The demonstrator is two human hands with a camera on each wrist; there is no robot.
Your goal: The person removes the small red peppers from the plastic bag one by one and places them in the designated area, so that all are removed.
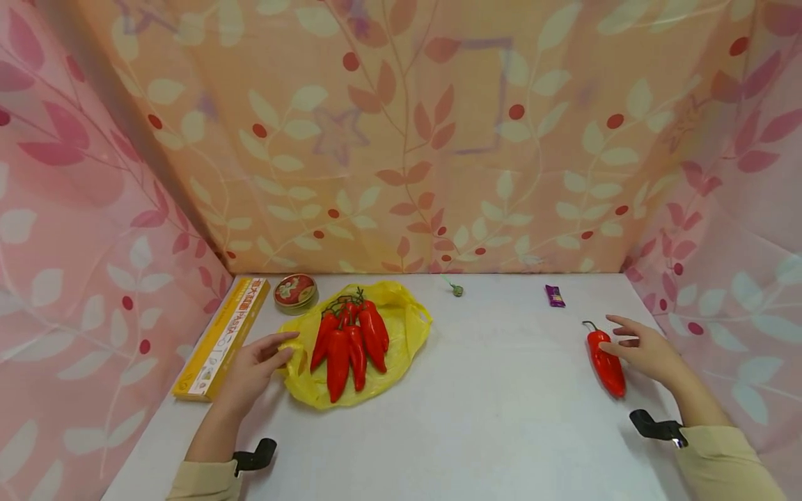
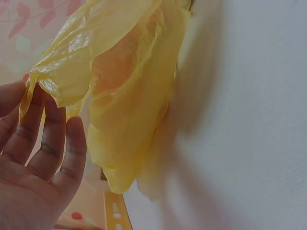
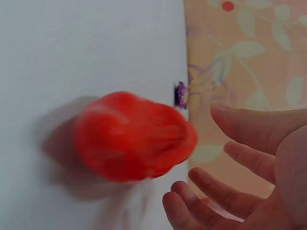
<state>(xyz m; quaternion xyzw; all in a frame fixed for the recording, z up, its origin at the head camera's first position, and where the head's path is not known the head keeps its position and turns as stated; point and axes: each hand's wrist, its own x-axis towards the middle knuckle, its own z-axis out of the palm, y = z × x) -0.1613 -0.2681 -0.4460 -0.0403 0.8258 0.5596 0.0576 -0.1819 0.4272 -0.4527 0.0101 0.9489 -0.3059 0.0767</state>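
Resting at the left side of the table (image 1: 501,417), the left hand (image 1: 250,372) touches the edge of a yellow plastic bag (image 1: 410,330) with relaxed, straight fingers. A bunch of red peppers (image 1: 349,341) lies on that bag. Near the right edge, the right hand (image 1: 645,351) hovers with spread fingers just beside a single red pepper (image 1: 606,365), gripping nothing.

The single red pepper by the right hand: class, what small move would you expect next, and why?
Probably the right hand closes its fingers round the single red pepper. Its fingers are spread and relaxed beside the pepper, not yet gripping. The left hand touches the edge of the yellow bag, where the pepper bunch already lies, so the loose one likely goes there.
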